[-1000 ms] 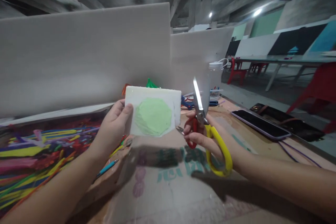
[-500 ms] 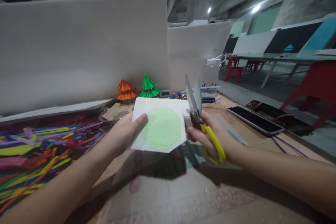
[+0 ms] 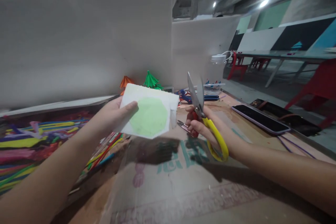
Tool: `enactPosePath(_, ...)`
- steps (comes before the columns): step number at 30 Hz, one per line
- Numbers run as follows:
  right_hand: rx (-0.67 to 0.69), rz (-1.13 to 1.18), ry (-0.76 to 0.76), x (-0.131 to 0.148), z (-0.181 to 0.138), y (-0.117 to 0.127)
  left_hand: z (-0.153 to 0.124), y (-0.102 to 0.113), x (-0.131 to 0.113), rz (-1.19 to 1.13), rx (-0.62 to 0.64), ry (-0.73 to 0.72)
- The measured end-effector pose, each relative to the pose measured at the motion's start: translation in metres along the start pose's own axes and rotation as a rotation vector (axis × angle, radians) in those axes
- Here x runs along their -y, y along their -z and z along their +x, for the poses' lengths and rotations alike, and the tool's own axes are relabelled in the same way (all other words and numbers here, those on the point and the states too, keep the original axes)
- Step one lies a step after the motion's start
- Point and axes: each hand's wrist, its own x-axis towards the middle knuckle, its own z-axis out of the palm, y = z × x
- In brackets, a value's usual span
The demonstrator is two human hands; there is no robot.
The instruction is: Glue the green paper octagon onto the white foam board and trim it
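Observation:
My left hand (image 3: 115,113) grips a white card (image 3: 171,102) by its left edge, thumb on the front. A pale green, many-sided shape (image 3: 149,117) covers the card's middle, and a small narrow strip hangs at the card's right side. In my right hand (image 3: 207,126) are scissors (image 3: 215,140) with yellow and red handles. Their blades stand apart and point up, a short way right of the card and not touching it. Behind my right fingers, a small pointed metal tool (image 3: 183,125) lies on the cardboard; its kind is unclear.
Colourful craft strips (image 3: 31,143) fill the left side. Orange (image 3: 126,81) and green paper trees (image 3: 151,79) stand behind the card. A clear bottle (image 3: 217,70) is at the back right, near a phone (image 3: 259,119) and a black case (image 3: 286,117). Printed cardboard (image 3: 183,189) covers the tabletop.
The card has moved left and slightly up with my left hand, away from the scissors. The scissors remain held with blades apart. The view has shifted slightly.

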Motion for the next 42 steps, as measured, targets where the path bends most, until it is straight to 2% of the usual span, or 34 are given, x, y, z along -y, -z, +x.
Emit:
enactPosePath(5, 0.06, 0.041, -0.059, 0.011, 0.004, 0.003, -0.012, -0.015, -0.001, 0.241, 0.108, -0.069)
enactPosePath(9, 0.09, 0.081, -0.109, 0.011, 0.0, -0.003, -0.014, -0.023, -0.002, 0.239, 0.075, -0.054)
enactPosePath(13, -0.037, 0.071, -0.046, 0.012, -0.001, -0.002, -0.009, -0.02, 0.003, 0.026, 0.01, -0.015)
enactPosePath(16, -0.161, 0.033, 0.015, 0.013, 0.004, 0.003, -0.005, -0.017, 0.008, -0.049, 0.085, -0.017)
enactPosePath(18, -0.188, 0.033, 0.042, 0.014, 0.006, 0.005, -0.006, -0.018, 0.011, -0.037, 0.155, -0.029)
enactPosePath(23, -0.096, 0.009, 0.039, 0.014, 0.005, 0.002, -0.013, -0.03, 0.013, -0.087, 0.183, -0.036)
enactPosePath(28, -0.117, -0.052, -0.012, 0.013, 0.002, 0.004, -0.015, -0.038, 0.017, -0.131, 0.158, -0.001)
enactPosePath(34, -0.038, -0.018, -0.016, 0.012, 0.0, 0.006, -0.021, -0.046, 0.012, -0.131, 0.202, 0.057)
enactPosePath(38, -0.018, -0.031, 0.063, 0.016, 0.001, 0.003, -0.022, -0.044, 0.007, -0.151, 0.224, 0.096)
enactPosePath(42, 0.01, -0.091, 0.088, 0.013, 0.006, 0.002, -0.016, -0.032, 0.003, -0.147, 0.213, 0.152)
